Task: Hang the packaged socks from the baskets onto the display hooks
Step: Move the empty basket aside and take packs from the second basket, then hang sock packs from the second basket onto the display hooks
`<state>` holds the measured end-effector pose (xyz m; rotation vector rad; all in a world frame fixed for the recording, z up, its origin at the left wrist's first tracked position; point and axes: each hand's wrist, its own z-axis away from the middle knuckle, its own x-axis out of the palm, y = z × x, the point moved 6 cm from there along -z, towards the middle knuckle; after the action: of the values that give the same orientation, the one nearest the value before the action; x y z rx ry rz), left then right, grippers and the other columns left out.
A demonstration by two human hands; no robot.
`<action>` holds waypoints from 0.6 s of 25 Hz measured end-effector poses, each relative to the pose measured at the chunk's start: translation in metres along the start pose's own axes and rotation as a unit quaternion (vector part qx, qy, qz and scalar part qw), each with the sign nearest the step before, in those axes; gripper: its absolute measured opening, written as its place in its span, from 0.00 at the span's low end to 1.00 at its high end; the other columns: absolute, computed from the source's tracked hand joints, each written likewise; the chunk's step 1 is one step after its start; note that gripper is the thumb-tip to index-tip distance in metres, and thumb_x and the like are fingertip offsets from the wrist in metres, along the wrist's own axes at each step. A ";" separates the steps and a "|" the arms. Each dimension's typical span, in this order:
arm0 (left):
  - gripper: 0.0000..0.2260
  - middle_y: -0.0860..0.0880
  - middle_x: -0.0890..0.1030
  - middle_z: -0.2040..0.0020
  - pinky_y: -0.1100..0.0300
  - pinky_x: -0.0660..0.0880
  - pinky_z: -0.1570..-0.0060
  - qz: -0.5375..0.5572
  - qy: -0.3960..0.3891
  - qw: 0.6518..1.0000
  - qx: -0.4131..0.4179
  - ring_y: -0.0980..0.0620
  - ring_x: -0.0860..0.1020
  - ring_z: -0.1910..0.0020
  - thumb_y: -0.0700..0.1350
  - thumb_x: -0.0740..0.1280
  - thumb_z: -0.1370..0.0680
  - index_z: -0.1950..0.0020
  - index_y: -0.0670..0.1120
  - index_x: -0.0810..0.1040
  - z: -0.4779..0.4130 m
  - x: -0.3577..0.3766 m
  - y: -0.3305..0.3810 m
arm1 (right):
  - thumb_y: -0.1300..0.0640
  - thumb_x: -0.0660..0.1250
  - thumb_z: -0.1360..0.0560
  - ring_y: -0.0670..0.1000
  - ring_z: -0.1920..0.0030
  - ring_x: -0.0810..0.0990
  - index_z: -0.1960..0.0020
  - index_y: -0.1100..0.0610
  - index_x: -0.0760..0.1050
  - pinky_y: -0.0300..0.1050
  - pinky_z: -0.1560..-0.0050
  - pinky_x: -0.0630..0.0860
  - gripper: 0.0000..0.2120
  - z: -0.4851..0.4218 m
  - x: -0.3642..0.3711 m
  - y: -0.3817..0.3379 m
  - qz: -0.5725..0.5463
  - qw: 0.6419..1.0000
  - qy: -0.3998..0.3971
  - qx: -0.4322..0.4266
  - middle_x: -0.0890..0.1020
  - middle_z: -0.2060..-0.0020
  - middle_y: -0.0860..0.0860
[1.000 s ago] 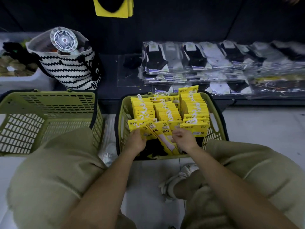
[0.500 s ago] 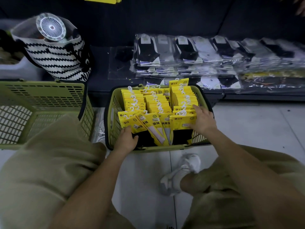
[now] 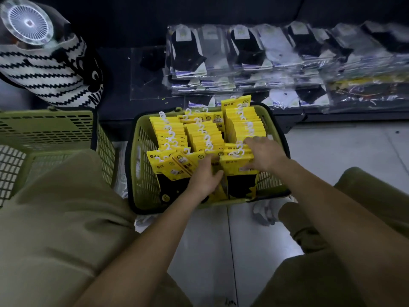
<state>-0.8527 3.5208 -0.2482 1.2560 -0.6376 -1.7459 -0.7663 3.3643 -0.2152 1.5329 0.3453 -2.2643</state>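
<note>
Socks (image 3: 203,134): yellow packs upright in green basket (image 3: 142,171) on floor (image 3: 332,151).
Left hand (image 3: 204,176): fingers tucked among front packs; grip unclear.
Right hand (image 3: 264,154): clasping front-right bundle (image 3: 234,166).
Risk: snagging interlocked white hooks (image 3: 170,134), dragging neighbouring packs out.

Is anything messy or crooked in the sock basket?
Yes. The front-left packs in the green basket lean slantwise across each other, while the packs behind them stand in straight rows. One back-right pack pokes up above the rest.
</note>
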 end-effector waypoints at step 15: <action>0.30 0.47 0.73 0.36 0.65 0.70 0.42 0.131 -0.082 0.988 0.025 0.48 0.71 0.35 0.46 0.72 0.27 0.30 0.45 0.61 -0.033 -0.053 0.062 | 0.46 0.78 0.37 0.52 0.29 0.65 0.26 0.55 0.60 0.41 0.35 0.64 0.46 -0.019 -0.115 -0.011 -0.189 0.979 -0.042 -0.065 0.65 0.27 0.50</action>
<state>-0.7942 3.5393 -0.1848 1.0172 -0.9031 -1.6311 -0.7176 3.4020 -0.1158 1.3950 0.8031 -2.5207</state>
